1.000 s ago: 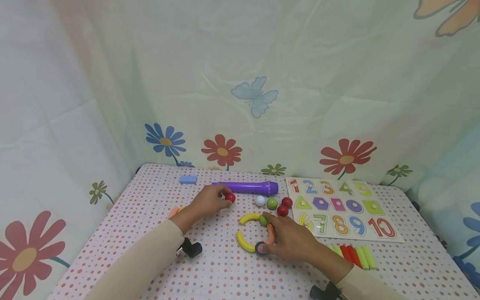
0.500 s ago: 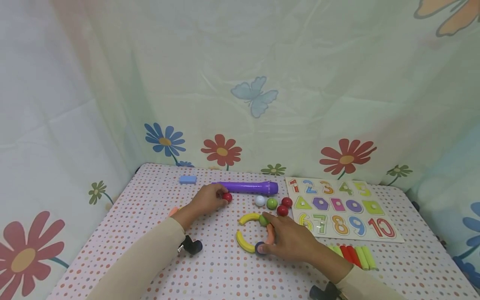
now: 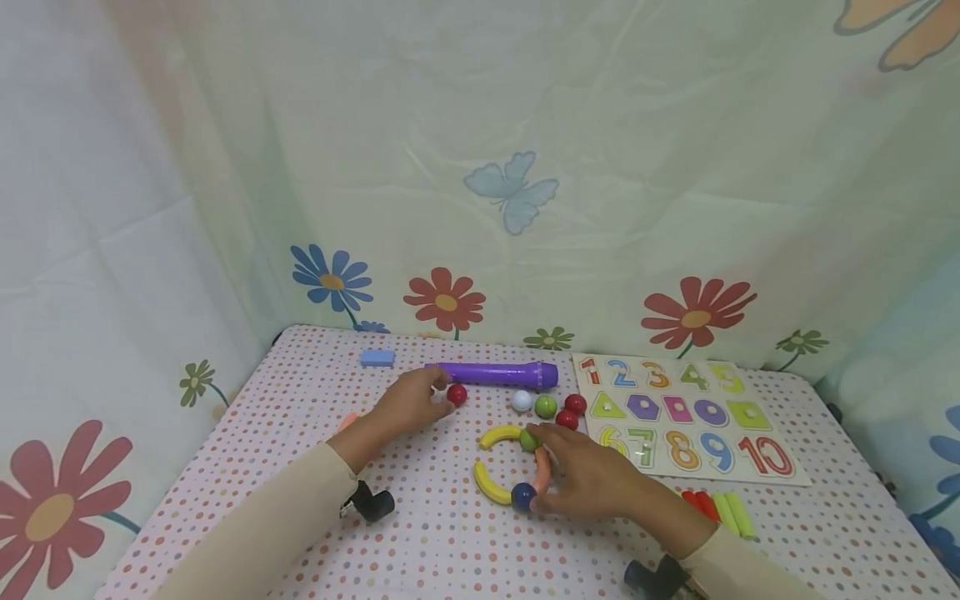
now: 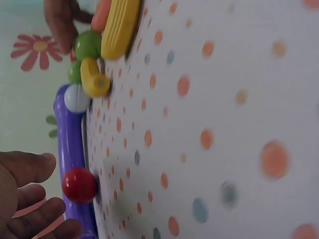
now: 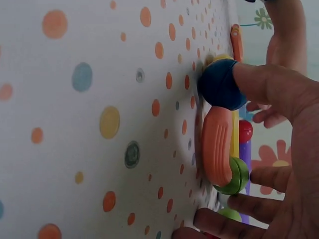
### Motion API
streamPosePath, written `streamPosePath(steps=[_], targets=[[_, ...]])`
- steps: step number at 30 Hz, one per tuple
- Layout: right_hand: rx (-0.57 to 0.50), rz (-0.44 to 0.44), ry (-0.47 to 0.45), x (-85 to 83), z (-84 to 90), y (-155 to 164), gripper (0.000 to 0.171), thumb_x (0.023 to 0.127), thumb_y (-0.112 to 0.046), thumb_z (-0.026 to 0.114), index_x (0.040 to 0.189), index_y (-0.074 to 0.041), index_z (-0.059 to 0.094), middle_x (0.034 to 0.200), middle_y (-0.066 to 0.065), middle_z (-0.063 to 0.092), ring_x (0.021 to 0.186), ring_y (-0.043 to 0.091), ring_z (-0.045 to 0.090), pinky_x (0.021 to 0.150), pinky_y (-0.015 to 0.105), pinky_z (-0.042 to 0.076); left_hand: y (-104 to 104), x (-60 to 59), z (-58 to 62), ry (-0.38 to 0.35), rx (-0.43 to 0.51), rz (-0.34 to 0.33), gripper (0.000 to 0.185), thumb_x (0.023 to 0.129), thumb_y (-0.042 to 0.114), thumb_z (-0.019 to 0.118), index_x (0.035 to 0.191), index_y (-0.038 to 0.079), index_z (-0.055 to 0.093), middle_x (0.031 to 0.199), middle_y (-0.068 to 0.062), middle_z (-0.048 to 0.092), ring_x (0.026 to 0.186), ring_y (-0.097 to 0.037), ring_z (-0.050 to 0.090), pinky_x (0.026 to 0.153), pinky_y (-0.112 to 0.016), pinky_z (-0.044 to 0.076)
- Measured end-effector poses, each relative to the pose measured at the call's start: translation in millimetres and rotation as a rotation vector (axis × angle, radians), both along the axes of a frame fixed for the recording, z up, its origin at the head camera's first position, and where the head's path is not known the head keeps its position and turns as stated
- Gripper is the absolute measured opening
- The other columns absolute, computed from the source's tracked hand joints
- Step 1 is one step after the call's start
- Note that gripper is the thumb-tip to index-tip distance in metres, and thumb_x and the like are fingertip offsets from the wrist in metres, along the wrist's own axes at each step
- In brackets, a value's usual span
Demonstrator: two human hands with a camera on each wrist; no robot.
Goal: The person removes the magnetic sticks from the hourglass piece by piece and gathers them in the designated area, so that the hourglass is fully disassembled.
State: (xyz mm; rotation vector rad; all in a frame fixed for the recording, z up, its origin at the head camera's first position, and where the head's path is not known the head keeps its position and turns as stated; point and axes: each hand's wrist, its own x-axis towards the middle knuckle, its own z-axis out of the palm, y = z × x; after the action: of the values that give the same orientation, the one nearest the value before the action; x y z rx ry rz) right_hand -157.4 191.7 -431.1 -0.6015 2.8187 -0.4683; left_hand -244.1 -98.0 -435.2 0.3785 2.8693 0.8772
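Note:
My left hand [image 3: 411, 402] hovers just left of a red ball [image 3: 457, 395]; in the left wrist view its fingers are spread apart from the ball [image 4: 79, 185]. My right hand [image 3: 592, 475] spreads over a curved chain of toy pieces. Its thumb [image 5: 259, 82] lies against or very close to the dark blue ball [image 5: 222, 84], and its other fingers reach beside the green ball [image 3: 529, 440]. Between those balls sits an orange curved piece [image 5: 218, 147]. Two yellow curved pieces, an upper one [image 3: 498, 435] and a lower one [image 3: 491, 484], extend leftward with a gap between their free ends.
Behind lies a purple tube [image 3: 495, 374], with a blue block [image 3: 377, 357] to its left. A white ball [image 3: 521, 401], another green ball [image 3: 546, 407] and two red balls [image 3: 575, 404] sit near the number board [image 3: 690, 417]. Red and lime sticks [image 3: 731, 512] lie at right.
The left fingers have loosened and drawn back from the red ball, which shifted slightly left. My right thumb has eased off the blue ball, uncovering more of it. The chain stays put.

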Motion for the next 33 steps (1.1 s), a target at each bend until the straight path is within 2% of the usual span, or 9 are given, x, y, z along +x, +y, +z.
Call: streamPosePath(steps=[4, 7, 13, 17, 20, 25, 28, 33], targets=[[0.001, 0.018, 0.003, -1.6, 0.1, 1, 0.096, 0.070, -0.046, 0.090, 0.153, -0.025, 0.047, 0.155, 0.006, 0.046, 0.138, 0.033, 0.048, 0.093, 0.055, 0.053, 3, 19.3, 4.9, -0.016, -0.004, -0.051, 0.038, 0.092, 0.026, 0.079, 0.126, 0.013, 0.068, 0.123, -0.003, 0.068, 0.112, -0.024, 0.064, 0.091, -0.043, 0.055], [0.001, 0.009, 0.016, -1.6, -0.5, 0, 0.094, 0.069, -0.043, 0.092, 0.151, -0.025, 0.050, 0.153, 0.005, 0.049, 0.136, 0.032, 0.050, 0.093, 0.054, 0.054, 5, 33.9, 4.9, -0.028, -0.004, -0.090, 0.039, 0.092, 0.027, 0.079, 0.126, 0.013, 0.068, 0.123, -0.002, 0.068, 0.113, -0.024, 0.063, 0.093, -0.043, 0.054], [-0.021, -0.013, 0.066, 0.4, -4.7, -2, 0.085, 0.071, -0.051, 0.091, 0.143, -0.024, 0.056, 0.142, 0.004, 0.056, 0.127, 0.028, 0.058, 0.088, 0.049, 0.056, 6, 55.4, -1.6, -0.046, -0.009, -0.148, 0.037, 0.092, 0.030, 0.079, 0.125, 0.016, 0.069, 0.122, 0.001, 0.067, 0.114, -0.020, 0.062, 0.094, -0.041, 0.053], [-0.033, -0.055, 0.067, 2.0, -7.5, -5, 0.087, 0.066, -0.055, 0.092, 0.140, -0.024, 0.057, 0.140, 0.005, 0.057, 0.124, 0.028, 0.058, 0.084, 0.051, 0.057, 8, 66.0, -5.1, -0.046, 0.003, -0.201, 0.036, 0.092, 0.029, 0.078, 0.124, 0.015, 0.070, 0.120, 0.001, 0.067, 0.112, -0.019, 0.062, 0.094, -0.042, 0.052], [-0.023, -0.094, 0.068, 3.3, -8.7, -9, 0.092, 0.063, -0.060, 0.092, 0.139, -0.022, 0.057, 0.139, 0.005, 0.058, 0.122, 0.027, 0.059, 0.083, 0.051, 0.057, 9, 72.3, -8.4, -0.017, -0.005, -0.245, 0.034, 0.091, 0.028, 0.078, 0.123, 0.017, 0.070, 0.121, 0.002, 0.067, 0.115, -0.019, 0.061, 0.099, -0.043, 0.050], [-0.006, -0.137, 0.075, 5.5, -9.3, -16, 0.094, 0.061, -0.065, 0.091, 0.133, -0.015, 0.056, 0.120, 0.003, 0.063, 0.100, 0.018, 0.062, 0.075, 0.044, 0.057, 14, 77.6, -14.5, 0.046, -0.031, -0.293, 0.035, 0.089, 0.030, 0.081, 0.121, 0.021, 0.073, 0.126, 0.005, 0.068, 0.122, -0.022, 0.058, 0.105, -0.043, 0.046], [-0.001, -0.154, 0.075, 6.8, -9.3, -17, 0.092, 0.061, -0.066, 0.090, 0.129, -0.015, 0.056, 0.111, 0.002, 0.063, 0.092, 0.016, 0.060, 0.069, 0.042, 0.055, 18, 77.7, -17.3, 0.058, -0.040, -0.310, 0.039, 0.086, 0.034, 0.083, 0.122, 0.022, 0.074, 0.125, 0.008, 0.068, 0.121, -0.020, 0.057, 0.104, -0.042, 0.046], [0.003, -0.174, 0.073, 7.5, -10.7, -20, 0.091, 0.061, -0.069, 0.088, 0.127, -0.015, 0.056, 0.110, 0.004, 0.064, 0.089, 0.015, 0.059, 0.066, 0.040, 0.054, 23, 76.5, -19.2, 0.072, -0.063, -0.307, 0.042, 0.082, 0.039, 0.086, 0.119, 0.022, 0.076, 0.123, 0.009, 0.069, 0.117, -0.018, 0.057, 0.101, -0.041, 0.048]])
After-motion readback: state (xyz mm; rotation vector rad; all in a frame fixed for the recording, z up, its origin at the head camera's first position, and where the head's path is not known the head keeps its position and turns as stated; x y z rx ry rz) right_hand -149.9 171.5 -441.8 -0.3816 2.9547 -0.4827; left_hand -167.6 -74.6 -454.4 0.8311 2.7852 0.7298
